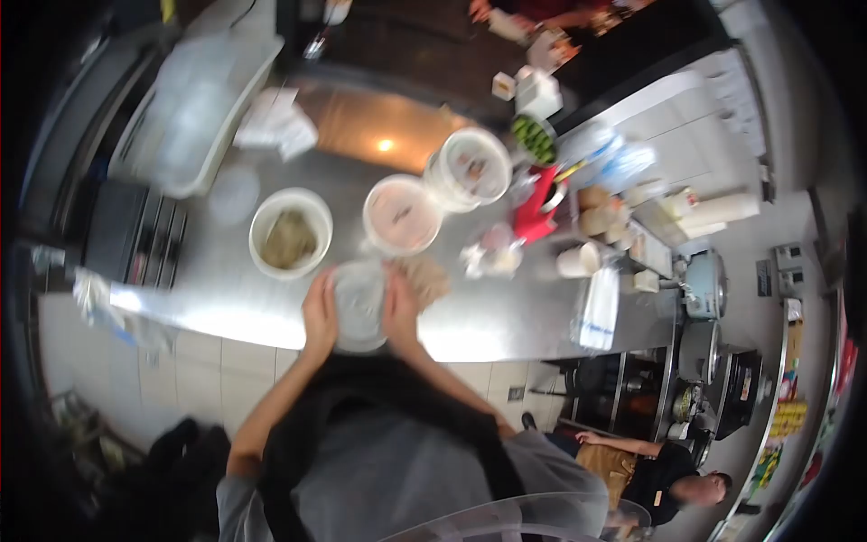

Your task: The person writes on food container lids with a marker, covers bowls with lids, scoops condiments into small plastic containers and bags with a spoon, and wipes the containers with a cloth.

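Note:
A translucent whitish plastic tub (359, 303) is held between my two hands at the front edge of the steel counter. My left hand (318, 314) presses its left side and my right hand (400, 305) its right side, fingers wrapped round it. A crumpled beige-brown item (424, 278) lies just beyond my right hand; its kind is blurred. Ahead and left stands an open white bucket (260, 237) with a greenish-brown mass inside. Straight ahead is a round tub (403, 215) with pinkish contents, and behind it a white bucket (468, 169) with a clear-looking top.
A large translucent bin (199, 117) and white paper (275, 126) sit at the back left. Rightward stand a container of green pieces (535, 138), a red object (537, 208), a paper cup (578, 260) and a white cloth (597, 307). Other people appear across the counter and behind right.

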The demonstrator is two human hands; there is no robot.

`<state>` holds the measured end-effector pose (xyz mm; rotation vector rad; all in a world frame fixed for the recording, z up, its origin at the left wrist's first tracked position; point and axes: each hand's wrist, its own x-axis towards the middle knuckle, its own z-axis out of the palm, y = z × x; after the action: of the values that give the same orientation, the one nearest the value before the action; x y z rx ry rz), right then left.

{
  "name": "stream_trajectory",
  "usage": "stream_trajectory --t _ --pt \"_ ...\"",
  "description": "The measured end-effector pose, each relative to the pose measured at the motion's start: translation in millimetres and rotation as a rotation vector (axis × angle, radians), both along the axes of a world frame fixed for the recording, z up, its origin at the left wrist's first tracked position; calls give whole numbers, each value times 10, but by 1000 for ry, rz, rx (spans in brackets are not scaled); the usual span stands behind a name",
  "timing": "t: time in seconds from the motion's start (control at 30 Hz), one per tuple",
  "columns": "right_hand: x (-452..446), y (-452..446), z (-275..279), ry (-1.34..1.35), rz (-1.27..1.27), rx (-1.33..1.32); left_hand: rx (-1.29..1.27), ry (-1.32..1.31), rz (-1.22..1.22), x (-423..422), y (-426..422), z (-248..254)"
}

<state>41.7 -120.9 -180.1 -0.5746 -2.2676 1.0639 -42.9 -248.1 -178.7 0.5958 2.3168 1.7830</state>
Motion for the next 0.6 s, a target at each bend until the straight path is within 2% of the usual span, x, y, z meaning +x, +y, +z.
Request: stream_trajectory --t 0.03,0.2,0.3,0.4,0.5,0.6 --pt "-14 -13 46 -25 -3 36 -16 27 -6 -18 8 32" --pt "-89 -48 212 -1 -31 -116 42 -48 11 -85 37 141" --pt "-25 -41 253 -50 4 -179 -130 -212 -57 -148 -55 185" --pt "-9 -19 113 -138 0 -164 44 -127 0 -121 8 52" --pt "-18 37 -127 23 22 -578 148 -206 10 -148 41 -67" --pt "26 70 -292 -27 -71 -638 91 -310 -89 -280 45 -198"
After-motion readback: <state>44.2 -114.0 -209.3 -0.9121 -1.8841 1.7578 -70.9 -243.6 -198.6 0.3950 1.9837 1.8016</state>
